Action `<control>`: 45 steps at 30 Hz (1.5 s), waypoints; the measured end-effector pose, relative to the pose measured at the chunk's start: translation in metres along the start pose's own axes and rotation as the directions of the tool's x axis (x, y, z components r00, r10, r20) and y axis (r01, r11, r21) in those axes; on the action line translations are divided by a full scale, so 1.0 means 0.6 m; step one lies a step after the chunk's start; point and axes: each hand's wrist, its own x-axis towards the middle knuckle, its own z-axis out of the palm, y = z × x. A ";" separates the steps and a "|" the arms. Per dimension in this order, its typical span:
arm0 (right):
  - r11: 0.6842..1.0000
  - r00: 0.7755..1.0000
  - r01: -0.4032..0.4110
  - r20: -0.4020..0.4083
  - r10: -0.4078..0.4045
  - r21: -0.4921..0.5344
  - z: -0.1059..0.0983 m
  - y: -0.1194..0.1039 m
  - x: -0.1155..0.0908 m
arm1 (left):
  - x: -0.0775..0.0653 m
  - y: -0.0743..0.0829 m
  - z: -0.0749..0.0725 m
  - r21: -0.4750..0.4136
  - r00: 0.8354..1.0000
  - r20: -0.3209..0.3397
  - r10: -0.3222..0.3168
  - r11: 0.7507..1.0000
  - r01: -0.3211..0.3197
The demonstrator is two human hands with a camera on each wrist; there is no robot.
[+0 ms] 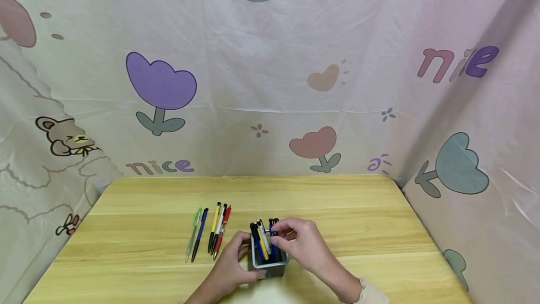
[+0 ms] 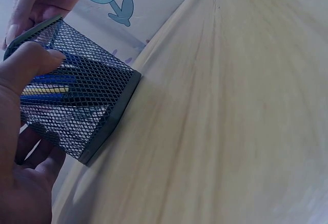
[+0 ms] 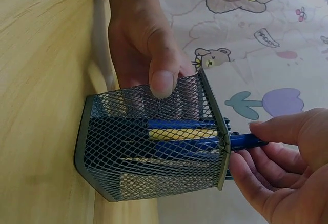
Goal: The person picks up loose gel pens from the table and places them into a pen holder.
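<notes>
Black square mesh pen holder (image 1: 274, 271) sat on the light wood-grain tabletop (image 1: 358, 229), lower centre of head frame. Left hand (image 1: 233, 261): grip wrapped, thumb and fingers on the holder's sides. Right hand (image 1: 304, 243): grip pinched a glossy blue pen (image 3: 246, 141) at the rim. Risks, my read: pen could snag on the slim plastic pens (image 1: 263, 239) packed alongside; sideways pull plus loose left grip could tip the holder.

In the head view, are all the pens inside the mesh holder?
No, the red pen lies on the wooden table, to the left of the mesh holder.
</notes>
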 end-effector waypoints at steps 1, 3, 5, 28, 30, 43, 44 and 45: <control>1.000 1.000 0.006 -0.002 -0.006 -0.007 0.000 0.001 0.000 | 0.000 0.000 0.000 -0.002 1.000 -0.002 0.000 1.000 0.000; 1.000 1.000 0.019 -0.010 -0.019 -0.020 -0.001 0.002 0.000 | 0.000 0.000 0.000 -0.001 1.000 -0.005 0.000 1.000 0.000; 0.999 0.999 0.031 -0.018 -0.032 -0.034 -0.002 0.003 0.000 | 0.000 0.000 0.000 -0.003 1.000 -0.008 0.003 1.000 -0.003; 0.988 0.996 0.052 -0.070 -0.063 -0.149 -0.018 0.018 0.010 | 0.000 -0.004 0.002 -0.008 1.000 0.001 0.026 1.000 -0.025; 0.989 0.996 0.045 -0.073 -0.056 -0.143 -0.022 0.020 0.010 | 0.000 -0.002 0.003 -0.019 1.000 -0.005 0.012 1.000 -0.012; 0.995 0.995 0.018 0.100 -0.029 0.103 -0.054 0.073 -0.004 | -0.003 0.006 0.004 -0.045 1.000 -0.002 -0.025 0.999 0.025; 0.993 0.990 0.025 0.134 -0.041 0.118 -0.057 0.079 -0.007 | -0.004 0.005 0.003 -0.042 1.000 0.001 -0.027 0.999 0.027; 0.991 0.984 0.032 0.167 -0.053 0.130 -0.060 0.084 -0.009 | -0.004 0.006 0.003 -0.045 1.000 0.003 -0.028 0.999 0.028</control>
